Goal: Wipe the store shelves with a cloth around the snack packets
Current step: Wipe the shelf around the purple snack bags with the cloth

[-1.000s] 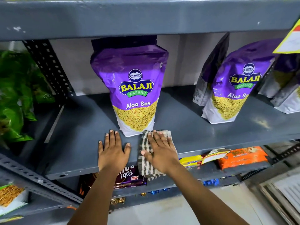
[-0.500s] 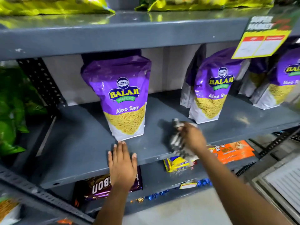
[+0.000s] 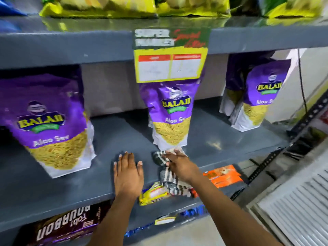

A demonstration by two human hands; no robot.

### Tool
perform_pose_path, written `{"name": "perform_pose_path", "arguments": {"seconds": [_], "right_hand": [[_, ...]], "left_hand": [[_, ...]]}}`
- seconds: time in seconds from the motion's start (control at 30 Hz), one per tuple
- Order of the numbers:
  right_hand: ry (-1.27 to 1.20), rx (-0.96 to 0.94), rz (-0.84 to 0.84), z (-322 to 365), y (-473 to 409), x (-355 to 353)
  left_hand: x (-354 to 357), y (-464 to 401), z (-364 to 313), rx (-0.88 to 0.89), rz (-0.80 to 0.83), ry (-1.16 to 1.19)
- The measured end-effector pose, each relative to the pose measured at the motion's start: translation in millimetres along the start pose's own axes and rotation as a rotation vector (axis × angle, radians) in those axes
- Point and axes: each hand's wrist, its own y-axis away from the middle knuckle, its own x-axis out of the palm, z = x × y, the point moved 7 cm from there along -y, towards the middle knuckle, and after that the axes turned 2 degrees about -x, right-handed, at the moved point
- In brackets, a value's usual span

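A grey metal shelf [image 3: 113,139] carries three purple Balaji Aloo Sev packets: one at the left [image 3: 48,121], one in the middle [image 3: 170,118], one at the right [image 3: 257,100]. My right hand [image 3: 179,164] grips a striped cloth [image 3: 168,178] and presses it on the shelf just in front of the middle packet; the cloth's tail hangs over the front edge. My left hand [image 3: 128,173] lies flat on the shelf's front edge, fingers spread, between the left and middle packets.
A yellow price sign [image 3: 170,64] hangs from the upper shelf over the middle packet. Yellow-green bags [image 3: 110,6] sit on top. Below lie a brown Bourbon pack [image 3: 67,226], a yellow packet [image 3: 152,194] and an orange packet [image 3: 223,174]. A white louvred panel [image 3: 298,210] stands at the lower right.
The view has swung right and upward. My right hand carried the cloth rightward along the shelf to the front of the middle packet. My left hand followed along the front edge.
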Motion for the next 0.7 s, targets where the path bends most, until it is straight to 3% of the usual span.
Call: {"name": "perform_pose_path", "arguments": {"seconds": [0.23,0.37,0.47,0.57,0.63,0.7], "right_hand": [[0.036,-0.076,-0.126,-70.2,21.1,-49.6],[-0.043,-0.088,-0.086,-95.2,22.3,-80.7],[-0.159,-0.141,-0.177,-90.1,-7.2,-147.9],[0.005,-0.185,-0.317,-95.2,-78.7,-208.4],[0.237,-0.153,-0.146,-108.0,-125.6,-194.0],[0.239,-0.087,0.224,-130.7,-148.1,-145.1]], "left_hand": [[45.2,-21.4,-49.9,-0.168,0.067,-0.103],[51.2,-22.3,-49.0,-0.196,0.051,-0.170],[51.0,-21.8,-49.4,-0.199,0.043,-0.168],[49.9,-22.0,-49.9,-0.200,0.050,-0.181],[52.4,-22.5,-48.1,-0.197,0.066,-0.194],[53.0,-23.0,-46.7,-0.209,0.066,-0.196]]}}
